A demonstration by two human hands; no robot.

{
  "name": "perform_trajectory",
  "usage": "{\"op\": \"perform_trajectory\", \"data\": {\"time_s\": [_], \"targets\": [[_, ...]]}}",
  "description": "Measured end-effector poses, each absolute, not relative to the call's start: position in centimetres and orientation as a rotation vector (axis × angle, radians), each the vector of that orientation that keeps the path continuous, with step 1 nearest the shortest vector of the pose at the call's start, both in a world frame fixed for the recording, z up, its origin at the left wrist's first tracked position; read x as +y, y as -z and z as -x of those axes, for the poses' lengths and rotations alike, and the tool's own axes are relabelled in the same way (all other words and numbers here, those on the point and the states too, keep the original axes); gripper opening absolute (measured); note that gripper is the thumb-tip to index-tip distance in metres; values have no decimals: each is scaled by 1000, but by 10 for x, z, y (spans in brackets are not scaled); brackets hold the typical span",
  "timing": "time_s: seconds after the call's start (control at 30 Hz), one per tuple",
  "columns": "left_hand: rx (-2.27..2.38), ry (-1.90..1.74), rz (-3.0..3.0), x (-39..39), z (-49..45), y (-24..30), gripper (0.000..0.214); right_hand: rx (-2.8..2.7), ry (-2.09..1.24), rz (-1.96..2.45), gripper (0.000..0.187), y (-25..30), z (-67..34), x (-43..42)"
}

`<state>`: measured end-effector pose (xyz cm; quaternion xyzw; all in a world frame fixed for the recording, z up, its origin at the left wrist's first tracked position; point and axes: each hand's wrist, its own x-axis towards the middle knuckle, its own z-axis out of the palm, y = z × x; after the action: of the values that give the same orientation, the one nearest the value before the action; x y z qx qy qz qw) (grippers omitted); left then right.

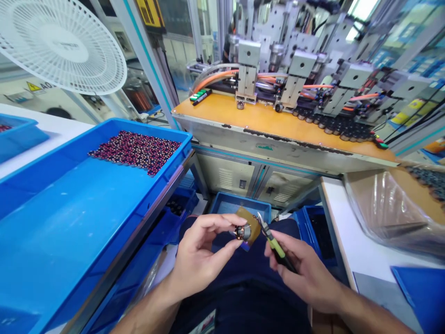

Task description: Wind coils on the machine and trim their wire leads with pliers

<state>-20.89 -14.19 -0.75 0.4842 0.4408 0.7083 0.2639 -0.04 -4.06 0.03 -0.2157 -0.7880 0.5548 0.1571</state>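
Note:
Between the thumb and fingers of my left hand (205, 253) is a small round motor part with copper windings (242, 231), a thin wire end showing at its top. My right hand (302, 264) is wrapped round a pair of cutting pliers (276, 243) with green and black handles. The pliers' jaws point up and left, a short way right of the motor part and apart from it. Below and behind both hands lies a yellowish-brown flat piece (255, 229), partly hidden by the left hand and the part.
On the left, a large blue tray (86, 195) holds many small dark and red parts (139, 148). A white fan (66, 44) stands behind it. Ahead, a press machine (248, 69) rises from an orange bench (222, 111). A plastic-lined carton (385, 204) stands at right.

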Motion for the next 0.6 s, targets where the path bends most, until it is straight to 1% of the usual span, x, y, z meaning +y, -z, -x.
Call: {"op": "perform_trajectory", "data": {"time_s": [0.07, 0.13, 0.17, 0.23, 0.33, 0.43, 0.53, 0.6], "targets": [[1162, -1902, -1202, -139, 213, 7, 40, -2359, -1488, 650, 35, 3, 4, -34], [1101, -1870, -1083, -136, 218, 8, 29, -2492, -1336, 652, 31, 7, 7, -28], [1080, -1852, -1022, -134, 221, 9, 24, -2546, -1268, 646, 33, 8, 8, -26], [1063, -1819, -895, -131, 224, 14, 18, -2600, -1145, 608, 45, 9, 9, -19], [1069, -1759, -741, -131, 227, 22, 23, -2621, -918, 524, 57, -2, 15, 0], [1132, -1681, -653, -133, 227, 27, 25, -2592, -529, 541, 61, -32, 36, 41], [1242, -1623, -586, -137, 228, 25, 29, -2603, -122, 810, 59, -73, 76, 97], [1312, -1603, -549, -140, 230, 21, 35, -2597, -44, 914, 51, -95, 108, 135]]}}
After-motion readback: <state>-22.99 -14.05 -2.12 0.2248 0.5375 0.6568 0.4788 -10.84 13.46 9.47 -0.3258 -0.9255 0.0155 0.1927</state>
